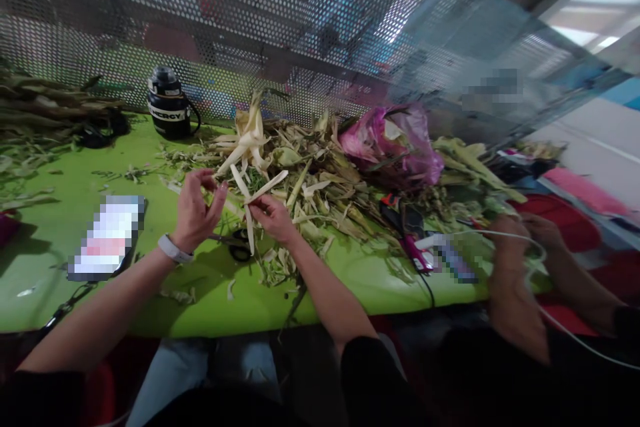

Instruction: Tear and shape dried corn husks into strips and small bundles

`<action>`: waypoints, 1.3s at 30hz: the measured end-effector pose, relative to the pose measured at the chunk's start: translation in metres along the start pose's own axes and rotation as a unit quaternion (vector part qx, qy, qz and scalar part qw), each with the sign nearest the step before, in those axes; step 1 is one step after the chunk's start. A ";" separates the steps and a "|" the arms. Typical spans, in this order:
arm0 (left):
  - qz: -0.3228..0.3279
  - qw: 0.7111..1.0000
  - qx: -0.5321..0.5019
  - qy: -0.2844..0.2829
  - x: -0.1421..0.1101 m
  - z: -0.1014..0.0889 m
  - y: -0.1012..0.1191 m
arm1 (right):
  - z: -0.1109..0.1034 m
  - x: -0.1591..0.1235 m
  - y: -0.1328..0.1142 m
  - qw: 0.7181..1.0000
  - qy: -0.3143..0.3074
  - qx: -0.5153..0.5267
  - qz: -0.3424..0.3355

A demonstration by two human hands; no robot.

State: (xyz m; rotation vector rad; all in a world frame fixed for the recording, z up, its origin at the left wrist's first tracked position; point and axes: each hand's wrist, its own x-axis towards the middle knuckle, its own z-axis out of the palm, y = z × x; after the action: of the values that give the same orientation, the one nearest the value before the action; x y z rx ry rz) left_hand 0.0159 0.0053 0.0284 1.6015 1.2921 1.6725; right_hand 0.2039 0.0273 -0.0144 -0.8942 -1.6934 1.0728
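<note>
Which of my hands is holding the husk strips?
Your right hand pinches the pale strips; your left hand, with the white wristband, is open beside them.

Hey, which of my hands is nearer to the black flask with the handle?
Left. Your left hand is open, just in front of the black flask and slightly right; your right hand is farther right, pinching pale husk strips.

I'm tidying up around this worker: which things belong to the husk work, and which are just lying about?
Belongs to the job:
- husk strips, in the right hand
- husk pile, behind the hands
- scissors, probably; not held

Apparently just lying about:
- black jug
- phone left of the left hand
</note>
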 end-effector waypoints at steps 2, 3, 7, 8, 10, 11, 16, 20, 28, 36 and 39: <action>0.062 0.996 0.066 -0.023 0.005 -0.003 -0.001 | 0.000 -0.001 0.000 1.000 -0.006 0.009 0.001; 0.073 0.992 0.085 -0.066 0.005 -0.002 -0.002 | 0.001 -0.001 -0.001 1.000 -0.006 0.014 0.004; -0.004 0.973 0.034 -0.228 -0.003 0.008 -0.007 | 0.002 -0.001 -0.001 0.999 -0.002 0.038 0.024; -0.048 0.969 -0.007 -0.241 -0.006 0.011 -0.008 | 0.002 -0.001 0.000 0.999 -0.001 0.042 0.026; -0.130 0.955 -0.085 -0.253 -0.011 0.016 -0.010 | 0.003 -0.001 0.001 0.999 -0.001 0.040 0.018; -0.158 0.947 -0.110 -0.256 -0.013 0.018 -0.010 | 0.004 -0.001 0.002 1.000 0.006 0.027 0.011; -0.174 0.946 -0.115 -0.248 -0.020 0.020 -0.004 | 0.011 -0.005 0.006 0.992 0.056 -0.115 -0.012; -0.151 0.950 -0.114 -0.247 -0.023 0.020 0.002 | 0.011 -0.007 0.008 0.984 0.059 -0.162 -0.034; -0.127 0.957 -0.109 -0.235 -0.024 0.021 0.001 | 0.009 -0.006 0.009 0.976 0.036 -0.195 -0.087; -0.088 0.957 -0.050 -0.271 -0.031 0.019 0.007 | 0.016 -0.010 0.006 0.942 0.130 -0.276 -0.138; -0.054 0.956 -0.019 -0.289 -0.035 0.018 0.006 | 0.016 -0.010 0.005 0.940 0.145 -0.274 -0.141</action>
State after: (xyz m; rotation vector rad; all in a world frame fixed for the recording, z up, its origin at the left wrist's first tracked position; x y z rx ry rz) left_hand 0.0411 -0.0214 0.0143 1.7776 1.0107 1.0334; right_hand 0.1931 0.0158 -0.0258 -1.0490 -1.8211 0.2527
